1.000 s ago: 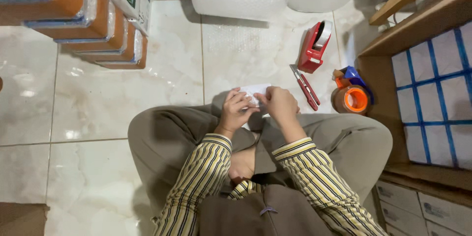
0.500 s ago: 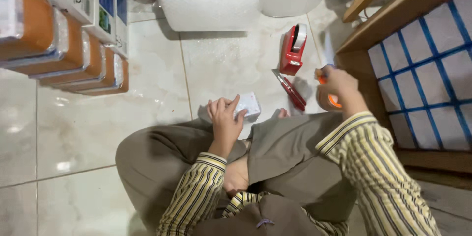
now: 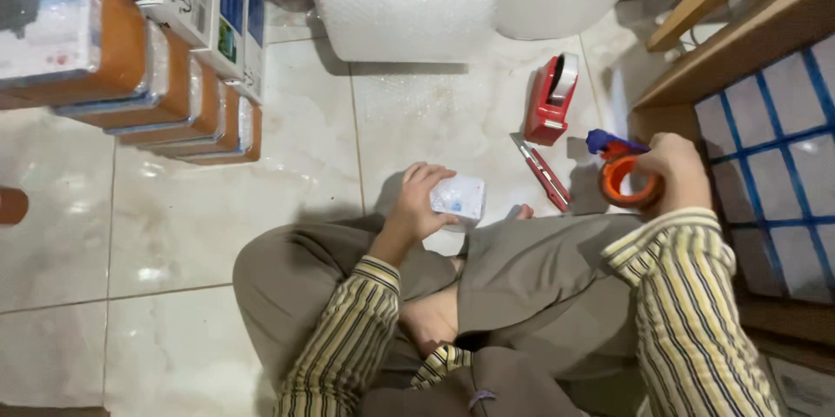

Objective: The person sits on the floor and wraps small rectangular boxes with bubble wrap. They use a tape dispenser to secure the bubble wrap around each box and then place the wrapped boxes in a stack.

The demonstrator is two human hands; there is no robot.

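On pale tiles, left hand [image 3: 416,202] grips one packet [image 3: 458,198], right hand [image 3: 671,172] one tape roll [image 3: 624,180].

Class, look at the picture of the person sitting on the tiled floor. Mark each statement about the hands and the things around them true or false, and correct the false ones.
1. The left hand holds a small white packet. True.
2. The right hand grips the red tape dispenser. False: it grips an orange tape roll; the dispenser stands alone on the floor.
3. A red utility knife lies on the floor between the two hands. True.
4. The bubble wrap roll lies across the person's lap. False: it rests on the floor ahead.
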